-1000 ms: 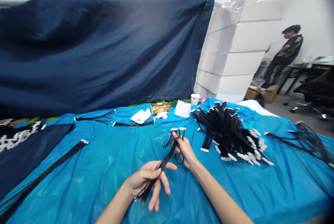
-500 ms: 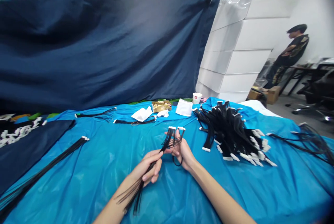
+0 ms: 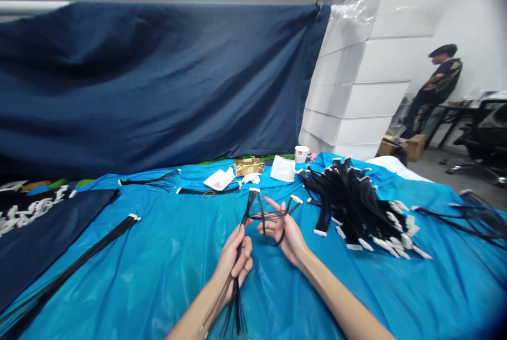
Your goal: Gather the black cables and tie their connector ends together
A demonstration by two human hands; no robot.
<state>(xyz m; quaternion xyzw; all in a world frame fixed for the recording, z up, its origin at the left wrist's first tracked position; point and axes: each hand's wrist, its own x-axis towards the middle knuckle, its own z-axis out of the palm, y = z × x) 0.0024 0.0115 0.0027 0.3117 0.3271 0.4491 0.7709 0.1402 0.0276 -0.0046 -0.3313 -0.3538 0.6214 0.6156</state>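
My left hand (image 3: 236, 255) is closed round a black wire harness (image 3: 240, 271), whose loose wire ends hang down below the fist. One white connector (image 3: 254, 190) stands up above that hand. My right hand (image 3: 291, 237) holds the branch with the other white connector (image 3: 296, 200), its wires lying across the fingers near the thumb. The index finger is stretched out to the left. Between the hands several thin wires run sideways, and one black strand curves down in a loop (image 3: 273, 244).
A heap of black harnesses with white connectors (image 3: 348, 202) lies right on the blue sheet (image 3: 166, 261). Another harness (image 3: 91, 245) lies left. Behind are white packets (image 3: 282, 169), a gold box (image 3: 249, 166) and a paper cup (image 3: 301, 154). A person (image 3: 435, 86) stands far right.
My hands have moved apart, the right one rightward with its connector. The wires between them are spread wider, and the right index finger is now stretched out.
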